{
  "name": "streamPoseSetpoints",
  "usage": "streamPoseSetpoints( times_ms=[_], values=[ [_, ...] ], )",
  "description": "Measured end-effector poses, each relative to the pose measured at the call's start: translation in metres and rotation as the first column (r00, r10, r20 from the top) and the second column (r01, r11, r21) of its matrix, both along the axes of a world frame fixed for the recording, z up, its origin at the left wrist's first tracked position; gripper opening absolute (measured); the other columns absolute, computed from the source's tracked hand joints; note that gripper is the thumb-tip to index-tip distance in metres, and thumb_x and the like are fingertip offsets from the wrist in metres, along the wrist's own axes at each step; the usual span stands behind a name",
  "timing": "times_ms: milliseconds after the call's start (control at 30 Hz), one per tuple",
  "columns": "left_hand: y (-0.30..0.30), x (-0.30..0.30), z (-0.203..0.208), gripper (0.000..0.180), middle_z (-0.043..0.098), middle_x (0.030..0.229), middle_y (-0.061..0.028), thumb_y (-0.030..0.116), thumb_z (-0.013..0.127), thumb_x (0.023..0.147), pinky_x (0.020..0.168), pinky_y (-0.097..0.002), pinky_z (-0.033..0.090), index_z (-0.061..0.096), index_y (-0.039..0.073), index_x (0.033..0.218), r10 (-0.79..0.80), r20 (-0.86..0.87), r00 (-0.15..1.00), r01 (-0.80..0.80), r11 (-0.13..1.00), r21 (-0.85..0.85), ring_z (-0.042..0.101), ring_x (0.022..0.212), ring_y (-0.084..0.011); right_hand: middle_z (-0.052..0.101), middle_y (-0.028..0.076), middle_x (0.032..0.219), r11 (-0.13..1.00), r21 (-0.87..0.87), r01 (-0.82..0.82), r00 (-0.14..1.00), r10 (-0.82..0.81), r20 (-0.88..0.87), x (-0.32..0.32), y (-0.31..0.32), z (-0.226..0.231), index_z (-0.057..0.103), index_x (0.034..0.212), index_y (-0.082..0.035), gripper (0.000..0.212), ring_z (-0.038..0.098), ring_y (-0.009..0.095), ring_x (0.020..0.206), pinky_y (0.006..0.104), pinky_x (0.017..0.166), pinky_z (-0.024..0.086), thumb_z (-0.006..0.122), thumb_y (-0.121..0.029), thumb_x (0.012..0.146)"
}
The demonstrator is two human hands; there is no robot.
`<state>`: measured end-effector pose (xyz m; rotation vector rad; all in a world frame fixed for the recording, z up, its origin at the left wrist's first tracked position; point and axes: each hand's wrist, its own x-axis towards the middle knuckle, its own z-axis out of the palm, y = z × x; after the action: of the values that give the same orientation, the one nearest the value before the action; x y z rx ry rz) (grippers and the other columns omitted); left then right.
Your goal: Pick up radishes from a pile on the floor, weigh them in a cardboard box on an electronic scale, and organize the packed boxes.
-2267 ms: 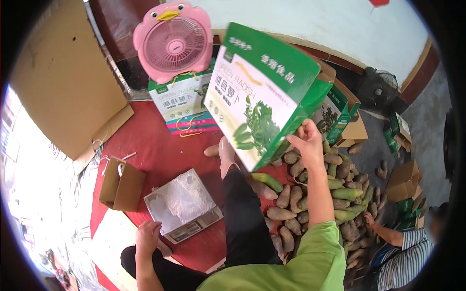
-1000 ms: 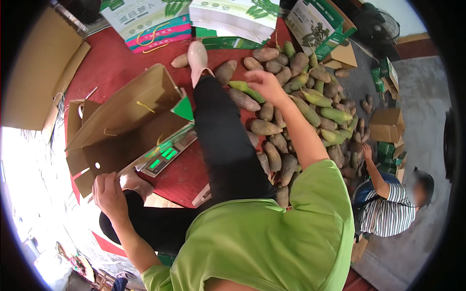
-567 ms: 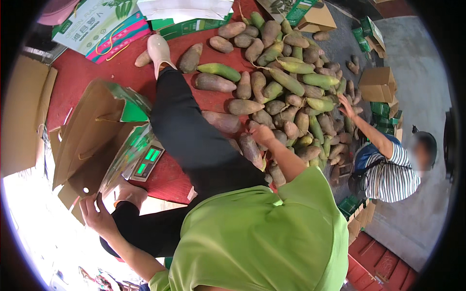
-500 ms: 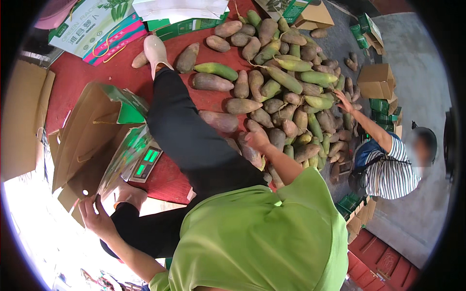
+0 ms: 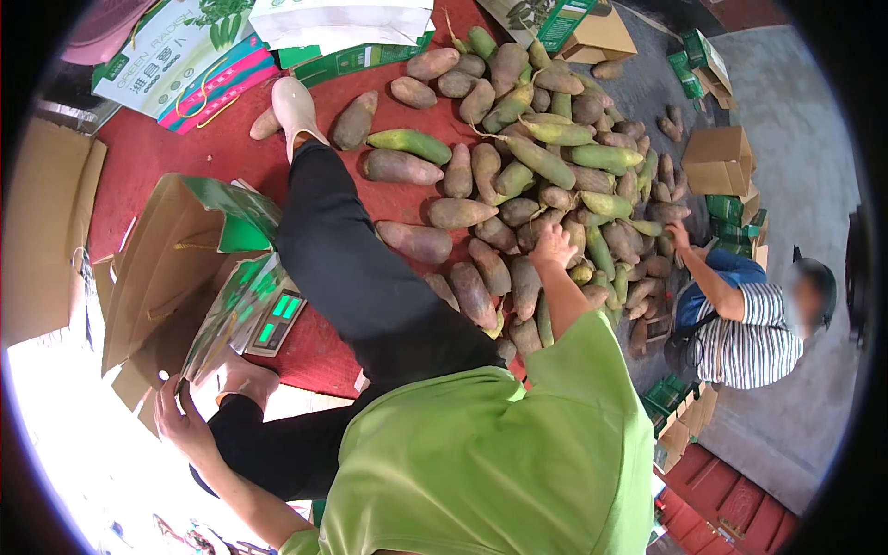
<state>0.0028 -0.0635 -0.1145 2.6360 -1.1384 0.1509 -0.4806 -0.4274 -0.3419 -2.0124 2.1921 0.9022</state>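
A large heap of radishes (image 5: 518,166), some bright green and others coated in brownish soil, covers the red mat. My right hand (image 5: 555,248) reaches into its middle, fingers apart over the radishes, and I see none gripped. At lower left my left hand (image 5: 182,424) pinches the near edge of an open cardboard carton (image 5: 157,277) with green printed flaps. The carton's inside is mostly hidden. Beside it, a scale (image 5: 277,322) shows a lit green display, partly covered by the carton's flap.
At right, a co-worker in a striped shirt (image 5: 754,333) reaches a hand (image 5: 680,236) into the heap. Flat printed cartons (image 5: 171,55) lie at upper left, and a brown box (image 5: 717,159) stands at right. My boot (image 5: 296,106) rests on the red mat (image 5: 231,153).
My right hand has moved right and farther away, from the heap's near edge to its middle. The co-worker's hand has come down and back a little. My left hand stays on the carton.
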Motion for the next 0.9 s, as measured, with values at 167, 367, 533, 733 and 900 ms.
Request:
streamPoseSetpoints(
  times_ms=[167,367,533,733,900],
  values=[
    [-0.01,-0.004,0.006,0.007,0.063,0.086,-0.0121,0.005,0.058,0.084,0.076,-0.0399,0.046,0.062,0.004,0.09,0.027,0.053,0.998,-0.029,0.999,0.033,0.06,0.084,-0.0334,0.054,0.004,0.126,0.995,0.102,0.022,1.0,-0.023,0.007,-0.037,-0.003,-0.019,0.052,0.12,-0.019,0.034,0.05,0.023,0.119,0.0538,0.092,0.04,0.05,-0.037,0.091],
    [-0.021,-0.006,0.012,0.005,0.062,0.082,-0.0111,0.002,0.06,0.081,0.073,-0.039,0.046,0.062,0.004,0.085,0.023,-0.034,0.999,-0.023,1.0,-0.003,0.06,0.08,-0.0322,0.054,0.004,0.119,0.999,0.041,0.001,1.0,0.0,-0.005,-0.047,0.005,-0.016,0.045,0.12,-0.017,0.06,0.051,0.024,0.118,0.0514,0.09,0.043,0.077,-0.029,0.07],
    [-0.015,-0.01,0.006,0.007,0.063,0.082,-0.0097,0.004,0.062,0.08,0.07,-0.039,0.047,0.063,0.006,0.087,0.07,-0.014,0.997,-0.07,0.997,-0.037,0.061,0.078,-0.0308,0.062,0.009,0.1,0.955,-0.279,0.103,0.891,0.036,0.454,-0.054,-0.008,0.007,0.051,0.112,-0.008,0.053,0.061,0.029,0.092,0.0377,0.08,0.048,0.076,-0.015,0.066],
    [-0.022,-0.011,0.01,0.016,0.065,0.09,-0.0063,0.003,0.061,0.075,0.074,-0.0368,0.049,0.064,0.008,0.09,0.066,0.024,0.997,-0.067,0.996,0.051,0.062,0.085,-0.0269,0.055,0.009,0.111,0.982,-0.002,0.188,-0.036,0.009,0.999,0.041,-0.044,0.094,0.045,0.122,0.002,0.052,0.056,0.016,0.1,0.0294,0.086,0.047,0.07,0.001,0.077],
    [-0.018,-0.012,0.006,0.013,0.066,0.09,-0.0045,0.006,0.06,0.077,0.074,-0.0371,0.049,0.064,0.009,0.089,0.039,0.062,0.997,-0.044,0.996,0.081,0.063,0.085,-0.0251,0.055,0.008,0.116,0.971,-0.191,-0.147,-0.261,0.148,0.954,0.204,-0.034,0.238,0.045,0.125,-0.002,0.06,0.054,0.018,0.108,0.0321,0.094,0.044,0.074,-0.001,0.072]
  ],
)
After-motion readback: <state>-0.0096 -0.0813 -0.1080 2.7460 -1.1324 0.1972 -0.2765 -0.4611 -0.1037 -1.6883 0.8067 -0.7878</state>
